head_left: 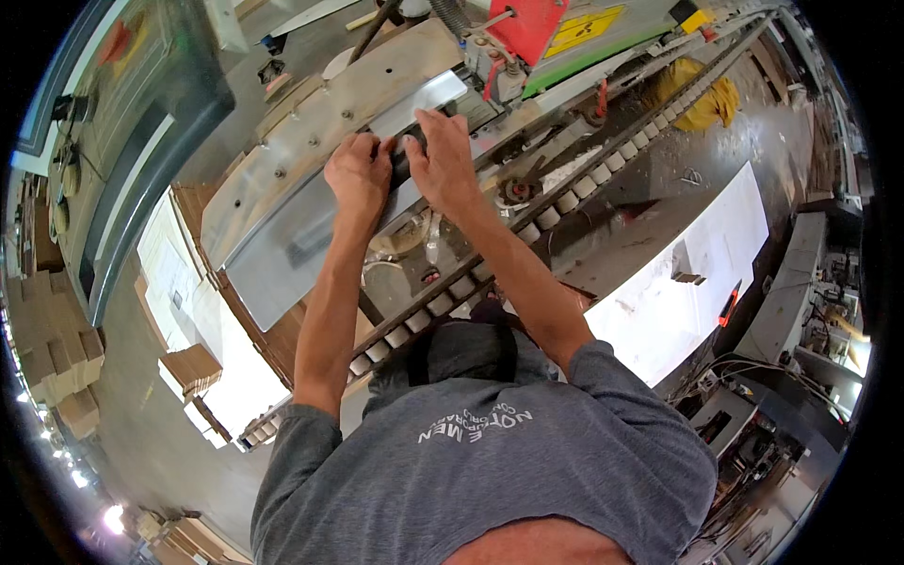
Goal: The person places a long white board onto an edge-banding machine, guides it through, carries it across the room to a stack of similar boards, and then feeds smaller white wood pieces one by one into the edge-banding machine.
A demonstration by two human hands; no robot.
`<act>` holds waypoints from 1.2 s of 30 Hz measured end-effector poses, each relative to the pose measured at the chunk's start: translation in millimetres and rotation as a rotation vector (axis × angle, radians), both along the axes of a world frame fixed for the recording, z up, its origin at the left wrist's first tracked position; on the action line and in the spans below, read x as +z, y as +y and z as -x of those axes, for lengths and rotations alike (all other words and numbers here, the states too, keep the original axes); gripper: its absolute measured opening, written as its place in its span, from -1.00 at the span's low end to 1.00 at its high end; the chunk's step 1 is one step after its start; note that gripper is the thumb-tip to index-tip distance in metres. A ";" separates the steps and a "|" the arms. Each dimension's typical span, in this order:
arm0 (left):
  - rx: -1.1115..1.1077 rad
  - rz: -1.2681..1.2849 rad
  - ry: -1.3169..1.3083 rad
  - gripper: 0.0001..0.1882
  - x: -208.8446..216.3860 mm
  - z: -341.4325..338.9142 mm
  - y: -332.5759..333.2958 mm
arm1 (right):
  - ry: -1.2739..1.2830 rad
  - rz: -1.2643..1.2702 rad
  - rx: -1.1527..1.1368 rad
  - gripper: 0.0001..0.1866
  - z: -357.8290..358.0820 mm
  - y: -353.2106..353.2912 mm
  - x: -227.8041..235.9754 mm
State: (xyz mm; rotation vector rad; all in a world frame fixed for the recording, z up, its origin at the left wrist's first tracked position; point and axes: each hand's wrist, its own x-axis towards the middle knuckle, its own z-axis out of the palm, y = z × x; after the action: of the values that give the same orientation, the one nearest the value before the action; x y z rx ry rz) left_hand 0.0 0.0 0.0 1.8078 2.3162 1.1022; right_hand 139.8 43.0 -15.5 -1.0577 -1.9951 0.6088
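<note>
My left hand (361, 172) is closed, its fingers curled against a small dark piece (401, 168) whose kind I cannot make out. From the other side my right hand (441, 162) grips the same piece, thumb and fingers bent around its upper end. Both hands are close together over a long, shiny grey metal plate (282, 250), which slants from lower left to upper right. Behind the plate lies a dusty, tan machine table (311, 127) with several bolts on its surface. My fingers and palms hide much of the dark piece.
A track of white rollers (443, 303) runs diagonally between my body and the plate. White panels (678, 282) lie at right, with a red-and-black tool (729, 305) on one. A red machine cover (527, 28) stands at the top. Cardboard stacks (52, 344) are at far left.
</note>
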 end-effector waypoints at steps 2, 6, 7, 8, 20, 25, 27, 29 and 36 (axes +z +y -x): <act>-0.051 -0.002 0.065 -0.78 0.2 -8.5 16.3 | 0.088 -0.162 -0.092 -0.53 -6.5 10.4 -7.5; -0.069 0.000 0.092 -0.75 -9.0 -31.0 53.1 | 0.067 -0.206 -0.139 -0.56 -31.4 26.1 1.8; -0.079 0.003 0.098 -0.75 -9.8 -36.5 60.6 | 0.071 -0.202 -0.149 -0.56 -38.6 23.7 2.7; -0.090 -0.002 0.079 -0.76 -9.9 -42.2 68.2 | 0.079 -0.142 -0.109 -0.56 -47.5 16.7 3.7; -0.243 0.105 0.032 -0.75 7.6 -26.2 47.5 | -0.044 0.041 -0.590 -0.43 -301.0 -146.4 18.7; -0.129 -0.039 -0.043 -0.79 -9.8 24.7 -15.2 | -0.555 -0.011 -0.979 -0.32 -494.8 -153.0 0.0; -0.136 0.006 -0.163 -0.78 -5.4 -5.9 -28.2 | -0.780 0.186 -1.010 -0.29 -542.1 -171.1 12.7; -0.120 0.037 -0.265 -0.78 -3.8 -19.7 -35.4 | -0.862 0.352 -0.993 -0.28 -558.3 -176.8 10.9; -0.074 -0.011 -0.226 -0.85 -2.6 -36.2 -66.9 | -0.636 0.235 -0.847 -0.55 -542.7 -173.6 18.8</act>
State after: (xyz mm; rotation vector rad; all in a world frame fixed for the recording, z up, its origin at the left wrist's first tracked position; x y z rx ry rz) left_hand 36.2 -66.9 -2.6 1.6599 2.1040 1.2385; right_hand 682.5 -130.6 3.4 -2.2712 -1.7160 0.0272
